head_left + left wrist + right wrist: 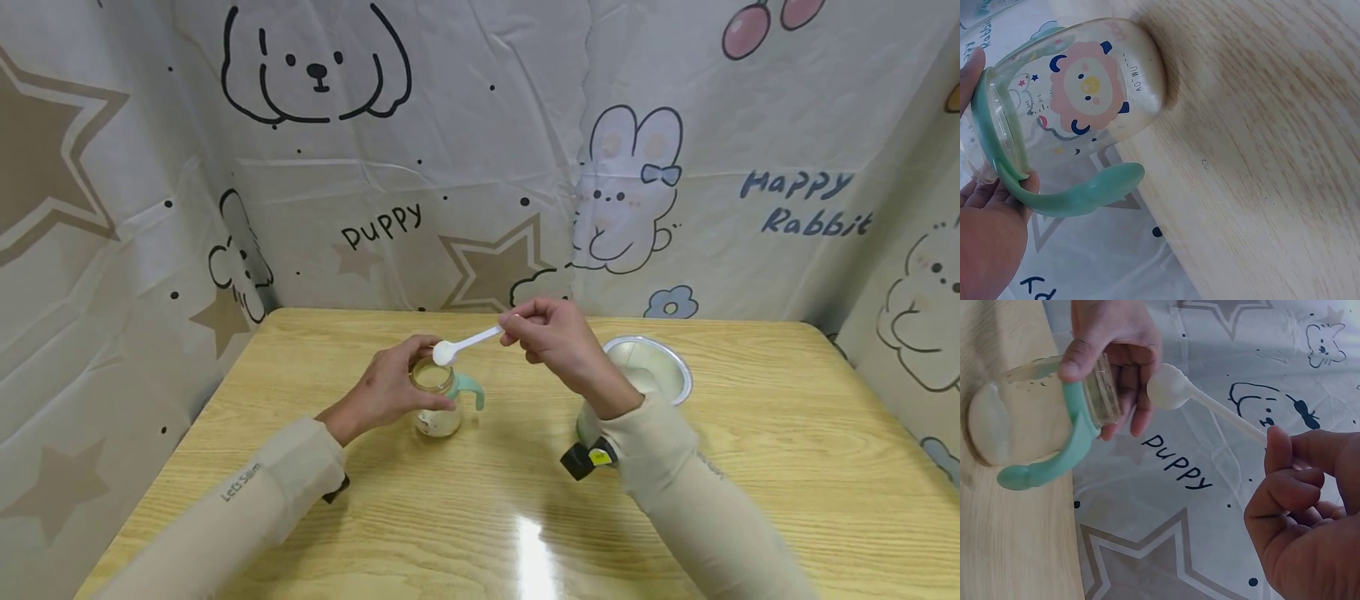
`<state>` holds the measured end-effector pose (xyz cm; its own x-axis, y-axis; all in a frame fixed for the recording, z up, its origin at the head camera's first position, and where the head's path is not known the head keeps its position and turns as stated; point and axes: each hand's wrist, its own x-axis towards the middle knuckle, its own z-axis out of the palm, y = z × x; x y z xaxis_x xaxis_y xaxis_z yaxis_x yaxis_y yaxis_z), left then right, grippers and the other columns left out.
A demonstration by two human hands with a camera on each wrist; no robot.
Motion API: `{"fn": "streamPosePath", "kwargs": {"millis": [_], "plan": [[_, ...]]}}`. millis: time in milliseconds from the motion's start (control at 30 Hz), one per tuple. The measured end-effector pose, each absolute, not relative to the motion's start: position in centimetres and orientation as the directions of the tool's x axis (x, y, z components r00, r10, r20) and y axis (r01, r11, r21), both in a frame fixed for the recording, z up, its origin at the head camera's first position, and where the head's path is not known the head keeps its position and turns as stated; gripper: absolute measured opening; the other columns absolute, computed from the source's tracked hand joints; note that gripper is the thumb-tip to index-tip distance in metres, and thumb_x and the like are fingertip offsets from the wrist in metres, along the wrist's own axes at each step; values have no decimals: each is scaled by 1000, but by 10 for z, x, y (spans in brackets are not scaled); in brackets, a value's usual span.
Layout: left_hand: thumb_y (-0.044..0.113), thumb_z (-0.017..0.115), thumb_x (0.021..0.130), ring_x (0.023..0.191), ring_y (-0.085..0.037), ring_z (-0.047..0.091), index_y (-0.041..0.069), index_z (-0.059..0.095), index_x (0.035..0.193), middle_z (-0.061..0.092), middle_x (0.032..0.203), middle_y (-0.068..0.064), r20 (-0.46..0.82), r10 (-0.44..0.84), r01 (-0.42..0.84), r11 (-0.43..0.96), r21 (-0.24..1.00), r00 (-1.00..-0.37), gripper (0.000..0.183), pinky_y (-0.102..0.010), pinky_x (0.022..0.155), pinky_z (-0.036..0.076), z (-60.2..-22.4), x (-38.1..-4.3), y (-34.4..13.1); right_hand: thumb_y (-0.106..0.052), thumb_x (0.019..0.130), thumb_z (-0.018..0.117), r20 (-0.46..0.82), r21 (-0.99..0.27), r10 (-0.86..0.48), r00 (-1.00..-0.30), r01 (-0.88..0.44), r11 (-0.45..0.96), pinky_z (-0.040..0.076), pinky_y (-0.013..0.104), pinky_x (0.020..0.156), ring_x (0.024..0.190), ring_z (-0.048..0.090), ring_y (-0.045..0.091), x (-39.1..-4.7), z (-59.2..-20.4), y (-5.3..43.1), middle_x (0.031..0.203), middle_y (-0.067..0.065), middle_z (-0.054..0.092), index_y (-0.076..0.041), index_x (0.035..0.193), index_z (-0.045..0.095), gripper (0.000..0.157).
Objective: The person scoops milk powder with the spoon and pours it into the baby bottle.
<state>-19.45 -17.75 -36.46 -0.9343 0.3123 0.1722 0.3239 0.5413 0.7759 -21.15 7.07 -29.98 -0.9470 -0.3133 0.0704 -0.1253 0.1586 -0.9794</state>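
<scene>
A clear baby bottle point(438, 423) with a mint-green handle point(1091, 194) stands upright on the table, its mouth uncovered. My left hand point(386, 387) grips it round the neck, thumb on one side and fingers on the other. A lion face is printed on the bottle's side, and whitish contents lie at its bottom in the right wrist view. My right hand point(558, 342) pinches the end of a white long-handled scoop point(1169, 387) between thumb and forefinger. White powder fills the scoop's bowl point(444, 353), which is just above the bottle's mouth.
Under and behind my right forearm is a round container point(680, 375) with a silvery rim, partly hidden by the arm. The wooden table point(465, 517) meets a cloth backdrop point(465, 125) printed with cartoon animals and stars along its back edge.
</scene>
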Motion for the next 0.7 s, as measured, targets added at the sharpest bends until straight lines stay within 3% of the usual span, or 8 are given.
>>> {"fn": "streamPosePath", "kwargs": {"millis": [333,533,700], "plan": [[17,94,69,111,-24,63,3,48,141,66,120,-8,161,311,316,553,771,-937,86,-44,95,52,-364,-195,-177,-10,97,66,129,-943,-345,-930,-223,247,38,18,49,57,45,9,-211,-309,57,76,4,71,3,98,70,14],[16,93,70,112,-23,64,2,47,141,68,121,-7,167,318,322,533,783,-933,86,-44,95,52,-365,-195,-178,-10,94,67,246,-774,-433,-867,-444,451,47,25,59,67,55,11,-206,-313,56,82,3,70,-2,98,75,12],[15,93,70,109,-23,64,2,47,141,67,120,-8,167,315,318,526,789,-934,86,-43,93,53,-366,-195,-178,-8,92,66,314,-682,-464,-828,-537,497,48,26,58,66,56,10,-202,-316,57,78,1,67,-3,98,76,13]]}}
